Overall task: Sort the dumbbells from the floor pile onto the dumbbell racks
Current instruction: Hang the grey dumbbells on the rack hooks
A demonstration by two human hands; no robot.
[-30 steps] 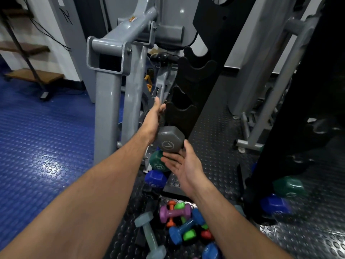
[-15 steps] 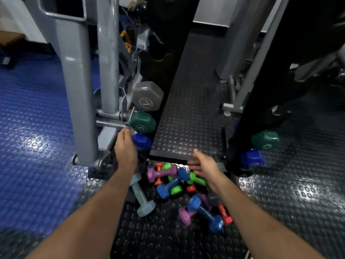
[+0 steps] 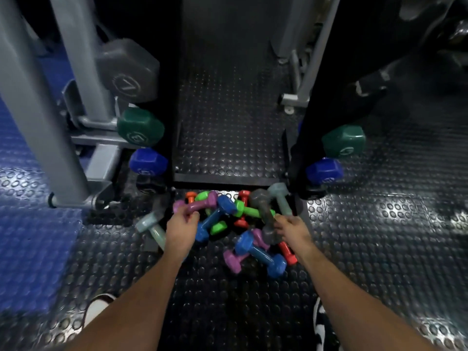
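Observation:
A pile of small coloured dumbbells lies on the black studded floor between two black racks. My left hand (image 3: pixel 181 225) grips the handle of a purple dumbbell (image 3: pixel 200 202) at the pile's left. My right hand (image 3: pixel 291 230) grips the handle of a dark grey dumbbell (image 3: pixel 262 201) at the pile's right. Around them lie blue (image 3: pixel 260 254), green (image 3: pixel 247 211), red (image 3: pixel 286 253), purple (image 3: pixel 233 259) and pale teal (image 3: pixel 152 226) dumbbells. The left rack (image 3: pixel 167 97) carries a grey (image 3: pixel 129 72), a green (image 3: pixel 140 127) and a blue (image 3: pixel 148 162) dumbbell. The right rack (image 3: pixel 298 158) shows a green (image 3: pixel 344 140) and a blue (image 3: pixel 324 171) one.
A grey machine frame (image 3: pixel 38 110) stands at the left on blue flooring. A raised black mat (image 3: pixel 228 117) runs between the racks. More grey machine legs (image 3: pixel 304 79) stand at the back right. My shoes (image 3: pixel 97 310) flank the pile's near side.
My view dropped from the left rack to the floor pile. Both hands came down from the rack; the left now grips a purple dumbbell, the right a dark grey one.

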